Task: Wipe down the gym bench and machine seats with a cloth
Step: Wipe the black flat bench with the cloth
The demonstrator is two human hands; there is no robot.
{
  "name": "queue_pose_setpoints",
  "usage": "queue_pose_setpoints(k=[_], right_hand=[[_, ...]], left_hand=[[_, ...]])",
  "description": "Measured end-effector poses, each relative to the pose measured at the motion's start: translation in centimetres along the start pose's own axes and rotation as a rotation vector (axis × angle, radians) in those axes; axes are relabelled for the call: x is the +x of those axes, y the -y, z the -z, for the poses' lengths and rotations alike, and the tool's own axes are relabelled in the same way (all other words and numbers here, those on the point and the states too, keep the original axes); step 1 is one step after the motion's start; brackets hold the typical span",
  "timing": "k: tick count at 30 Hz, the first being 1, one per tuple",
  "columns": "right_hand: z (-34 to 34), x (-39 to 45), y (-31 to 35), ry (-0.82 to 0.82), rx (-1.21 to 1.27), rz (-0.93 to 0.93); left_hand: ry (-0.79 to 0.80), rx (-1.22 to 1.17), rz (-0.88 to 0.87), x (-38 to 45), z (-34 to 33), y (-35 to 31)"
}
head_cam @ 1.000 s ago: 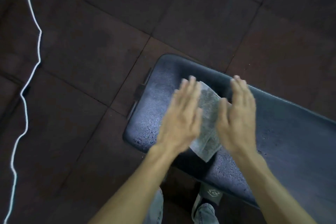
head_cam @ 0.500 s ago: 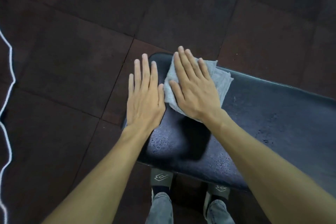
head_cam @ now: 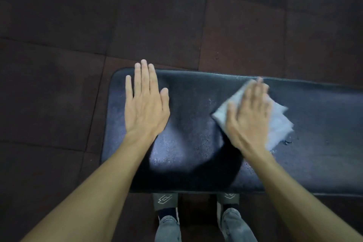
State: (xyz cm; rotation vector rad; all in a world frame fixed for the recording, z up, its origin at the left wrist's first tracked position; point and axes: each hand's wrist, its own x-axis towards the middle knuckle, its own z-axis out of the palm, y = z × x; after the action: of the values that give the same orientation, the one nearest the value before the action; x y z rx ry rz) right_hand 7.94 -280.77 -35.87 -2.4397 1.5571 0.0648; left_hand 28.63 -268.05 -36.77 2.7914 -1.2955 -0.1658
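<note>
1. Head view, the surface: the padded gym bench lies across the frame, its long axis running left to right. Its rounded left end is in view; the right end runs out of frame.
2. Head view, left hand: flat on the pad near the left end, fingers together and extended, holding nothing. It looks to be bracing.
3. Head view, right hand: pressed palm-down on the grey cloth, fingers spread flat rather than clamped, and blurred.
4. The cloth sits mid-pad, well right of the left hand, touching the pad.
5. Judgement: the unwiped stretch, with droplets just beside the cloth, lies to the right along the long axis, nearer the right hand.
</note>
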Motion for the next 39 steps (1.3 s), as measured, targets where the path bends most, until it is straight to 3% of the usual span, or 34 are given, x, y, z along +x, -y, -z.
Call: queue_pose_setpoints(k=[4, 9, 13, 18, 21, 25, 27, 30, 33, 35, 39], right_hand=[[-1.3, 3.1, 7.7, 0.002, 0.008, 0.357], [-0.8, 5.5, 4.5, 0.02, 0.027, 0.526], [1.0, 7.5, -4.0, 0.017, 0.003, 0.4], [3.3, 7.1, -16.0, -0.012, -0.005, 0.195], [4.2, 2.5, -20.3, -0.018, 0.014, 0.042], [3.8, -3.3, -20.7, 0.028, 0.013, -0.066], [3.6, -1.8, -18.9, 0.018, 0.012, -0.013], [3.2, 4.5, -15.9, 0.009, -0.032, 0.318], [3.7, 9.6, -16.0, 0.033, -0.034, 0.489], [4.1, 10.8, -19.0, 0.047, -0.045, 0.482], [6.0, 10.0, -28.6, -0.003, -0.03, 0.2]], left_hand=[[0.001, -0.011, -0.01, 0.3, 0.0, 0.0], [0.049, -0.052, 0.013, 0.1, 0.7, -1.1], [0.063, -0.056, -0.142, 0.8, 1.0, -6.2], [0.084, -0.073, -0.337, 2.1, -0.6, -17.6], [0.09, -0.055, -0.284, 1.8, -1.6, -22.1], [0.06, -0.001, -0.226, 1.4, -2.0, -23.2], [0.069, 0.001, -0.224, 1.5, -2.0, -23.2], [0.066, 0.009, -0.226, 1.7, -2.3, -23.3], [0.067, 0.01, -0.231, 1.8, -2.4, -23.2], [0.088, -0.017, -0.199, 1.6, -2.1, -23.6], [0.098, -0.039, -0.257, 1.6, -1.7, -29.0]])
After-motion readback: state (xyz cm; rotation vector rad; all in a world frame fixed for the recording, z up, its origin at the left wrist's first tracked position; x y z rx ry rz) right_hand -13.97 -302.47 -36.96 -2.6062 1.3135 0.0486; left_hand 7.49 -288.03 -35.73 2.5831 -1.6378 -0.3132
